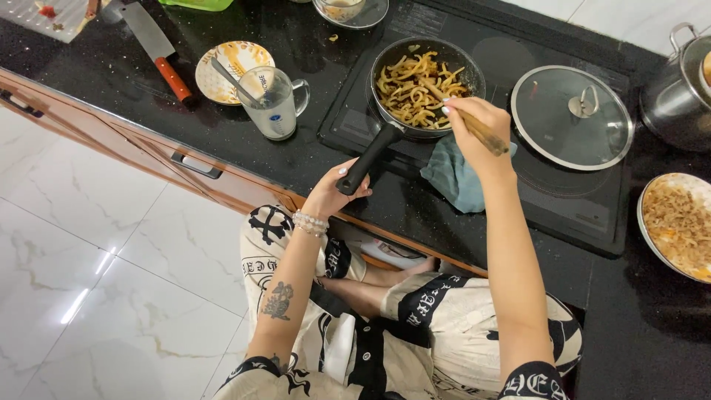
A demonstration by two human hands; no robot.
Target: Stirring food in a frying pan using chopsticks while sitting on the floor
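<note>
Frying pan [426,85], black and full of pale yellow strips of food, sits on the dark induction hob [548,200] set into the black tabletop [148,96]. In the head view the left hand [337,189] is closed around the end of the pan's handle, steadying it. The right hand [474,122] is closed on a pair of wooden chopsticks [463,115] whose tips reach into the food at the pan's right side. Just beside the pan, partly under the right wrist, lies a blue-grey cloth [453,178]. A glass lid [572,117] rests flat on the hob to the right, apart from the pan. Further right stand a steel pot [678,89] and a plate of cooked food [678,222]. To the left are a glass mug [272,104] with a spoon in it, a patterned saucer [229,63] and a cleaver [152,44] with a red handle.

By my judgement the step in hand is stirring the strips while they cook. The next move calls for a firm hold on the handle while the chopsticks turn the food without pushing any over the rim.
</note>
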